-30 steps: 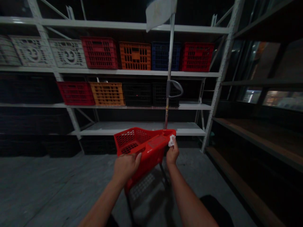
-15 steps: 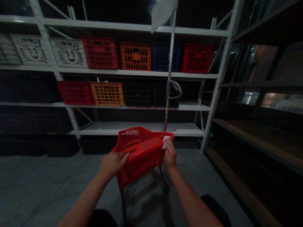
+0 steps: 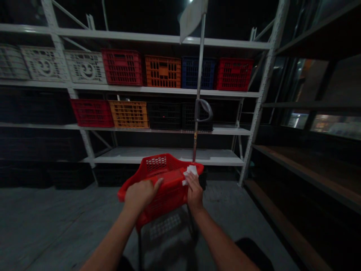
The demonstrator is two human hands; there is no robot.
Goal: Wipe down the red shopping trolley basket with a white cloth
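Left hand (image 3: 139,196) sits palm-down on the near rim of the red plastic basket (image 3: 172,177), fingers curled over the edge, thumb side toward the basket's middle. Right hand (image 3: 194,192) pinches a white cloth (image 3: 190,172) between thumb and fingers and presses it on the basket's top edge, on the far-right side. Hands are apart, one on each side of the basket. Basket is tilted, held in front of the person at waist height or so, with black metal legs (image 3: 139,252) running down toward the concrete floor (image 3: 56,226); can't tell if they touch it. Thin steel pole (image 3: 199,82) rises from behind the basket, with a grey loop handle (image 3: 207,109) partway up and a white flag-shaped plate (image 3: 192,17) at the top. Can't tell if pole is fixed to the basket. Ahead is white steel shelving (image 3: 169,37) with red, orange, blue, white and black plastic crates (image 3: 163,71) on two levels. Wooden shelf (image 3: 299,177) runs along the right.
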